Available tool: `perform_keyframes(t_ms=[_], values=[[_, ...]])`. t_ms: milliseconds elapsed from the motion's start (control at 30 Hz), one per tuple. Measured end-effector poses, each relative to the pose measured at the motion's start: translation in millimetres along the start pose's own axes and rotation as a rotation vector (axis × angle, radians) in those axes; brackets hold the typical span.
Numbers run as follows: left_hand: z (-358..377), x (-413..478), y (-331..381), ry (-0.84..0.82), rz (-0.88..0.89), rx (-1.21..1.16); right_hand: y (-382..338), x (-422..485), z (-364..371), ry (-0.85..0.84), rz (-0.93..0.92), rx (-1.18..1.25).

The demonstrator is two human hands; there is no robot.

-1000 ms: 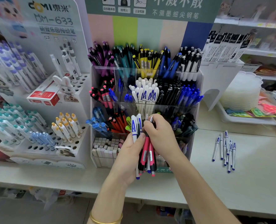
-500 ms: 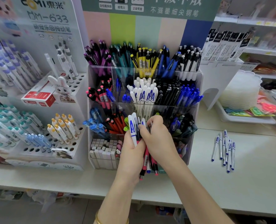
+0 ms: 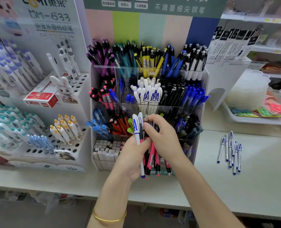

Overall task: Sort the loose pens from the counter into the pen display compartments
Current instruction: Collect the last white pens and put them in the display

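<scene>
A bundle [image 3: 150,155] of pink, black and white pens is being held upright, tips down, just in front of the display [image 3: 202,74]. It is being gripped round its middle by the left hand [image 3: 131,158], whose fingers are being kept curled about it, the thumb being pressed on its front. Its upper ends are being pinched by the right hand [image 3: 166,139], whose fingers [image 3: 154,118] are being curled over the caps from the right. Which single pen is being picked out cannot be told.

Directly behind the fingers, the display's compartments are being filled by sorted pens: white ones [image 3: 148,94] just above the fingertips, red ones [image 3: 120,124] to their left, dark ones [image 3: 189,127] to their right.

Well to the right of the fingers, loose pens [image 3: 230,148], white with blue tips, are being borne in a small heap by the table [image 3: 259,186], apart from both hands. A gold bracelet [image 3: 109,217] is being worn on the left wrist.
</scene>
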State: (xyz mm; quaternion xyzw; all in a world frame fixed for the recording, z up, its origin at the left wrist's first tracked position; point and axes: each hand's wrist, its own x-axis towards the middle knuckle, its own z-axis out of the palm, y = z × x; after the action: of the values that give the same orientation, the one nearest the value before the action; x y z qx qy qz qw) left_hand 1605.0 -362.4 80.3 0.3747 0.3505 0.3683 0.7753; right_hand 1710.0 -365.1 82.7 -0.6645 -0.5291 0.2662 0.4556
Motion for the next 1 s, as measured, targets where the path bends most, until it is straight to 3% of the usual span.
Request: perform_keyframes(t_ms=[133,400,567,833,1000], values=[[-1,0,2,-0.015,-0.045,0.012,4,-1,2,-0.017,0.042,0.040],[-3,5,-7,0.116,0.031,0.317,6,-1,-1,-0.041,0.096,0.031],[-2,-1,-1,0.042,-0.007,0.128,3,-2,-1,-0.012,0.084,0.115],[0,-5,6,0.073,-0.103,-0.124,3,-2,-7,-0.004,0.011,0.182],[4,-4,4,0.139,-0.065,-0.104,2,-5,-7,0.024,-0.027,0.259]])
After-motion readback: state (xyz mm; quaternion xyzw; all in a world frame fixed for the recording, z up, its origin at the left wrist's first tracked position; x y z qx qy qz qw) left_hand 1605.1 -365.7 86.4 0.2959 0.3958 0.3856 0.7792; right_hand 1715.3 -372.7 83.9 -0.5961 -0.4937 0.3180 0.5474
